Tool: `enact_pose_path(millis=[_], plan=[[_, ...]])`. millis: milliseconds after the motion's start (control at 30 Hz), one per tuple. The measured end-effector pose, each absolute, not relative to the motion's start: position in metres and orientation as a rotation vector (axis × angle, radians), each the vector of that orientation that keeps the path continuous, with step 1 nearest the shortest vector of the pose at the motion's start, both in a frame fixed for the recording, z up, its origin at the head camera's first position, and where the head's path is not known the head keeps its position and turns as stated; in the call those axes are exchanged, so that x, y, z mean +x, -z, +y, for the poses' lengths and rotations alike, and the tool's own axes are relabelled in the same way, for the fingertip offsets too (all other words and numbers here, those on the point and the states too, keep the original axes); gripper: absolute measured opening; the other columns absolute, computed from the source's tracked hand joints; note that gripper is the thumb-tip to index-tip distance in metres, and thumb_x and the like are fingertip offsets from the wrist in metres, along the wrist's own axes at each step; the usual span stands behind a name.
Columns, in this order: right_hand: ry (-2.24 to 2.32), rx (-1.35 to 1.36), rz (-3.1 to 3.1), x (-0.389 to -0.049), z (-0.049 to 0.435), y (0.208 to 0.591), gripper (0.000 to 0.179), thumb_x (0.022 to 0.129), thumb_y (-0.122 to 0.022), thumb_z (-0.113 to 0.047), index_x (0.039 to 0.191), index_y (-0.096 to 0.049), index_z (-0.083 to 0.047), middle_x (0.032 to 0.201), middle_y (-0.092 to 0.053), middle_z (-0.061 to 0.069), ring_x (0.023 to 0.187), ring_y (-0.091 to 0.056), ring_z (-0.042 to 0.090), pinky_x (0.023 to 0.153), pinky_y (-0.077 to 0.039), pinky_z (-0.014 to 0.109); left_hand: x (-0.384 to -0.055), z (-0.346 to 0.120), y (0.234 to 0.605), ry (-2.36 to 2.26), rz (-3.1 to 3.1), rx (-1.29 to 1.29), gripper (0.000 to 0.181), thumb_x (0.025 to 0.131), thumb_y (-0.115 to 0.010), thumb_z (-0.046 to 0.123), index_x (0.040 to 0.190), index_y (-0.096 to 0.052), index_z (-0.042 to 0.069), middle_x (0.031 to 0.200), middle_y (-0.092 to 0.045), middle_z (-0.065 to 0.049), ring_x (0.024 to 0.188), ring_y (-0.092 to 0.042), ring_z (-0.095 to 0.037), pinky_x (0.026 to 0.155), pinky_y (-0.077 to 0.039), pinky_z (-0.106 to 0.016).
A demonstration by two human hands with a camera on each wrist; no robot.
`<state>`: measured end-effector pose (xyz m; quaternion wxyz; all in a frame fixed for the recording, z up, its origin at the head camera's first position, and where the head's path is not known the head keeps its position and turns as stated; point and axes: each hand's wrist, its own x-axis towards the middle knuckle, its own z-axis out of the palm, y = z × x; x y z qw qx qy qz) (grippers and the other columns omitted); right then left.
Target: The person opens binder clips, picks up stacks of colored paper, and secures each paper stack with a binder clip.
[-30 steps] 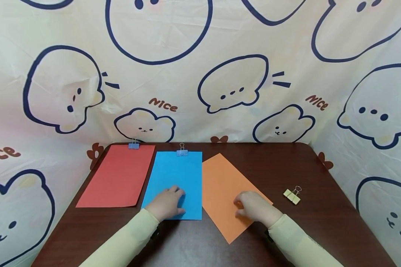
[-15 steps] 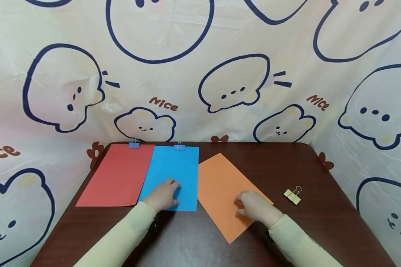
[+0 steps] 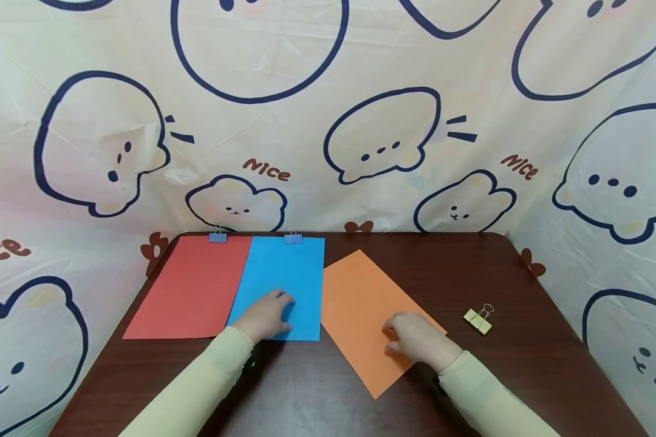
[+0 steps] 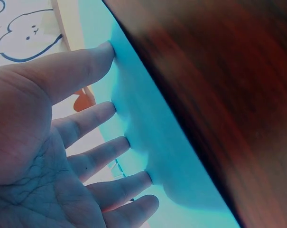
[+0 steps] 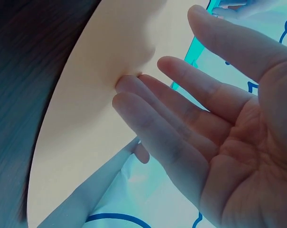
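My left hand (image 3: 263, 315) rests its spread fingertips on a blue sheet of paper (image 3: 287, 267). In the left wrist view the fingers (image 4: 93, 118) are nearly straight and press lightly on the sheet. A blue binder clip (image 3: 293, 239) grips that sheet's top edge. My right hand (image 3: 415, 338) lies over the lower right of an orange sheet of paper (image 3: 355, 297), which sits turned at an angle. Several of its fingertips touch the orange sheet in the right wrist view, while the thumb (image 5: 224, 28) stands away from the other fingers.
A red sheet of paper (image 3: 188, 285) with a blue binder clip (image 3: 217, 237) at its top lies left, against the blue one. To the right, a yellow binder clip (image 3: 478, 321) lies on the dark brown table (image 3: 536, 364). A patterned curtain (image 3: 306, 139) stands behind.
My left hand has slid the blue sheet away from me and slightly left, so its top edge lies level with the red sheet's. The right hand and orange sheet have stayed put.
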<state>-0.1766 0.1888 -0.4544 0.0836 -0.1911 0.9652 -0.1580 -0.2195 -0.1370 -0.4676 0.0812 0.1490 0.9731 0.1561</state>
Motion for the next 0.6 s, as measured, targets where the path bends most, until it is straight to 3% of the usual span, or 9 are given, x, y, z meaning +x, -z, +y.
enact_pose_path(millis=[267,600], plan=[[0.438,-0.572,2.890,-0.176,0.188,0.455,0.029,0.082,-0.087,-0.015,0.105,-0.077,-0.002,0.107,-0.075,0.010,0.103,-0.070,0.030,0.091,-0.056,0.045,-0.209,-0.126,0.466,-0.397,2.977,0.513,0.050,0.087,-0.084,0.019,0.131,-0.065,0.003,0.137,-0.060,-0.018,0.123,-0.061,-0.035,0.100,-0.055,-0.049],[0.419,-0.610,2.896,-0.176,0.188,0.454,0.030,0.081,-0.088,-0.015,0.104,-0.076,0.000,0.105,-0.075,0.011,0.099,-0.071,0.029,0.088,-0.057,0.045,-0.165,-0.076,0.453,-0.304,2.902,0.989,0.039,0.092,-0.079,0.029,0.125,-0.069,0.012,0.135,-0.063,-0.010,0.121,-0.063,-0.027,0.090,-0.058,-0.043]])
